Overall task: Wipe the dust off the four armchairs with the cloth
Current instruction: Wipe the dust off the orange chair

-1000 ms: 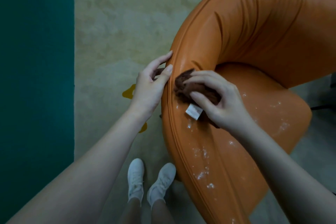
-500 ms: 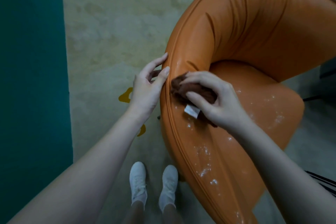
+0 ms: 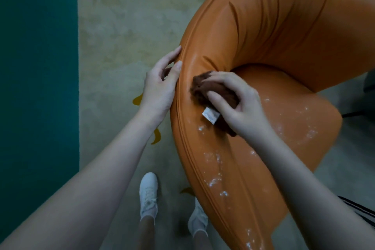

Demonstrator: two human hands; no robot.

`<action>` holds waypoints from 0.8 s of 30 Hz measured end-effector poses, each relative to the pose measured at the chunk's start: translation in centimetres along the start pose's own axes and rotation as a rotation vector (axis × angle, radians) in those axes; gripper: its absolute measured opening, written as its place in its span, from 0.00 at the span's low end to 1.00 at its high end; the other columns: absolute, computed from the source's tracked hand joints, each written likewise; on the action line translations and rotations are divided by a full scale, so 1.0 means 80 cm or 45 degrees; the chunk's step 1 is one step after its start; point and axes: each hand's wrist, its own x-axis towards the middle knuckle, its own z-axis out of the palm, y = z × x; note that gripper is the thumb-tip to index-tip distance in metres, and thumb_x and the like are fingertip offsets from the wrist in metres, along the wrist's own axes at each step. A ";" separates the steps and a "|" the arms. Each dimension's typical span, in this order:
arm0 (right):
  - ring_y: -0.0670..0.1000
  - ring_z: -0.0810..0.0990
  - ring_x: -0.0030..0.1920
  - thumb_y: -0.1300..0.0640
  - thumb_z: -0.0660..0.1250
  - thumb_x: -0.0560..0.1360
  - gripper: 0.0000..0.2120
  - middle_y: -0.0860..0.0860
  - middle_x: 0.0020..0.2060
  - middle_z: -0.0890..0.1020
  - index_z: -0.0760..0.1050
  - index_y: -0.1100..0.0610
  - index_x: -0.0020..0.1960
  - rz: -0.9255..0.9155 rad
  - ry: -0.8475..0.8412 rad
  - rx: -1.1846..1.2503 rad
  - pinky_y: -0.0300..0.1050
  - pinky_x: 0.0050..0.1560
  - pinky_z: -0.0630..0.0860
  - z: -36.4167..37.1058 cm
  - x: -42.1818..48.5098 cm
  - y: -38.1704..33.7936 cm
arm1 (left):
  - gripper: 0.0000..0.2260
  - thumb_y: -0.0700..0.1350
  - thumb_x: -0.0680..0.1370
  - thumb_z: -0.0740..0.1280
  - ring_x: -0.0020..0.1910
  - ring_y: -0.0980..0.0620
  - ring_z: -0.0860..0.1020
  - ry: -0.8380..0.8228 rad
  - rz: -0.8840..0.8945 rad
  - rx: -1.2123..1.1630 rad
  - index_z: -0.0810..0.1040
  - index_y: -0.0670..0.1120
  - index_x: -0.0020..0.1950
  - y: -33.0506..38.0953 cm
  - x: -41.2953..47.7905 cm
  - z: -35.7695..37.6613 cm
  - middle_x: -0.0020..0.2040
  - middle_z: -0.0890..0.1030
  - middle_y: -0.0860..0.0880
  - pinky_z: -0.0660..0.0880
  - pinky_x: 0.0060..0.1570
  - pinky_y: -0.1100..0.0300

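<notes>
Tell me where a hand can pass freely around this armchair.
Free: the armchair backrest above the cloth; the rug between the teal strip and the left hand. Crowded: the rim, flanked by left hand and right hand gripping the cloth.

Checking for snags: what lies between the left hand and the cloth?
In the head view, only the ridged rim of the armchair separates the left hand from the cloth under the right hand.
</notes>
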 end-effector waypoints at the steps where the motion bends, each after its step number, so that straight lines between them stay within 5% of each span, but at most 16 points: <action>1: 0.47 0.78 0.61 0.63 0.68 0.76 0.08 0.52 0.55 0.81 0.81 0.62 0.55 0.000 0.024 0.006 0.36 0.64 0.68 0.005 0.000 0.001 | 0.14 0.41 0.82 0.63 0.59 0.64 0.77 0.020 -0.008 0.005 0.73 0.51 0.66 0.000 -0.002 0.003 0.63 0.78 0.50 0.71 0.58 0.69; 8: 0.46 0.79 0.61 0.63 0.70 0.75 0.08 0.52 0.54 0.82 0.82 0.61 0.53 -0.079 -0.233 0.116 0.40 0.64 0.71 -0.001 -0.063 -0.003 | 0.25 0.53 0.76 0.65 0.68 0.57 0.72 0.075 -0.076 0.125 0.71 0.48 0.72 0.010 -0.012 0.017 0.69 0.75 0.51 0.67 0.71 0.59; 13: 0.44 0.76 0.63 0.62 0.67 0.77 0.09 0.51 0.56 0.81 0.80 0.60 0.56 0.164 0.129 0.219 0.36 0.65 0.68 -0.004 -0.045 0.023 | 0.32 0.58 0.73 0.68 0.68 0.57 0.72 0.102 -0.085 0.297 0.69 0.48 0.74 0.019 -0.016 0.026 0.70 0.74 0.52 0.67 0.71 0.55; 20: 0.45 0.77 0.61 0.60 0.67 0.76 0.10 0.50 0.55 0.81 0.81 0.61 0.55 0.221 0.041 0.356 0.37 0.63 0.69 -0.002 -0.087 0.038 | 0.35 0.57 0.72 0.73 0.70 0.50 0.70 0.193 0.026 0.725 0.65 0.47 0.75 0.017 -0.020 0.040 0.72 0.71 0.48 0.66 0.70 0.55; 24: 0.46 0.77 0.60 0.60 0.66 0.78 0.09 0.51 0.56 0.80 0.78 0.53 0.57 0.303 0.231 0.436 0.43 0.64 0.72 -0.001 -0.047 0.055 | 0.34 0.54 0.74 0.74 0.70 0.51 0.70 0.214 0.054 0.802 0.64 0.47 0.75 0.018 -0.021 0.042 0.72 0.71 0.49 0.66 0.69 0.56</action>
